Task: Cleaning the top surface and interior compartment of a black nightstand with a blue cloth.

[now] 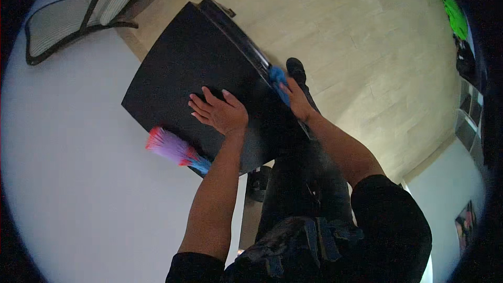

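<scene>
Before me stands a piece of dark furniture with a flat black top. My left hand rests on that top, palm down, fingers apart, holding nothing. At the furniture's right edge, my right hand presses a blue cloth against the front side; part of the cloth is hidden under the fingers. A duster with purple, red and blue bristles lies on the top near the wall side, left of my left forearm. Its lower end is hidden behind that forearm.
A white wall runs along the left. At the upper left is a chair with a dark frame and striped upholstery. Pale floor tiles spread to the right, with my shoe on them. A bright green item sits at the far right.
</scene>
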Motion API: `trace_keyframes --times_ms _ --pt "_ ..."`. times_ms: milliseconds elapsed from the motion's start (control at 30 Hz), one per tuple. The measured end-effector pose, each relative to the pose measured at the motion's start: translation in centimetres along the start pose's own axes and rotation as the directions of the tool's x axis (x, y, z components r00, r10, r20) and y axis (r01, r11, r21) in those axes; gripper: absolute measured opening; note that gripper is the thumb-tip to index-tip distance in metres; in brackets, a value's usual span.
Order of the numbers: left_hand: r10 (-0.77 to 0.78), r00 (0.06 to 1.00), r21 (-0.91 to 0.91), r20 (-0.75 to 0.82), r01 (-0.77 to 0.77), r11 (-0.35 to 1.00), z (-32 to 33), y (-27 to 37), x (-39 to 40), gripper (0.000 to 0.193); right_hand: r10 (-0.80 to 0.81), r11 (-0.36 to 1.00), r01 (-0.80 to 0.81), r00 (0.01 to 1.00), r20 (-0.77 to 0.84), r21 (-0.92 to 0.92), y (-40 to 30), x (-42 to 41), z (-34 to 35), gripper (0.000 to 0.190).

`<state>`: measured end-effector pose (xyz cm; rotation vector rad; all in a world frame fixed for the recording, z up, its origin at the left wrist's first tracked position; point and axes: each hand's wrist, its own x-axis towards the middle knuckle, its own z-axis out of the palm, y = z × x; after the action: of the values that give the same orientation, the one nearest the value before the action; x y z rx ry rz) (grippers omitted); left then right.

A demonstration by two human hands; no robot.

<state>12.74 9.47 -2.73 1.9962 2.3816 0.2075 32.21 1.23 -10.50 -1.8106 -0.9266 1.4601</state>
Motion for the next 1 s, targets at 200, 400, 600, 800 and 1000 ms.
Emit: trace_keyframes --times_ms 200,400,600,800,1000 --pt "0.012 0.999 0.034 0.042 -0.013 0.999 -0.5 -1.2 0.4 0.061 0.188 0.973 -0.168 0.974 0.127 -0.157 5.1 -10.7 -3.1 0.049" --pt "0.007 1.000 0.034 -0.003 -0.007 0.999 0.3 -1.7 0.2 0.060 -0.066 0.997 0.072 0.986 0.150 -0.037 -3.7 0.3 0.7 0.045" --pt "-0.001 1.000 0.028 0.005 0.001 1.000 0.7 0.3 -0.3 0.058 -0.702 0.684 0.630 0.706 -0.095 -0.367 5.6 -4.2 -0.4 0.040" --pt "0.050 0.996 0.058 -0.069 -0.046 0.997 0.4 -1.1 0.2 0.057 -0.188 0.971 0.199 0.978 0.093 -0.135 0.9 -5.6 -1.2 0.040" --pt "0.009 0.999 0.063 -0.047 -0.006 0.998 0.1 -1.6 0.4 0.057 -0.075 0.993 0.083 0.992 0.099 -0.081 -7.4 -4.7 -0.3 0.063"
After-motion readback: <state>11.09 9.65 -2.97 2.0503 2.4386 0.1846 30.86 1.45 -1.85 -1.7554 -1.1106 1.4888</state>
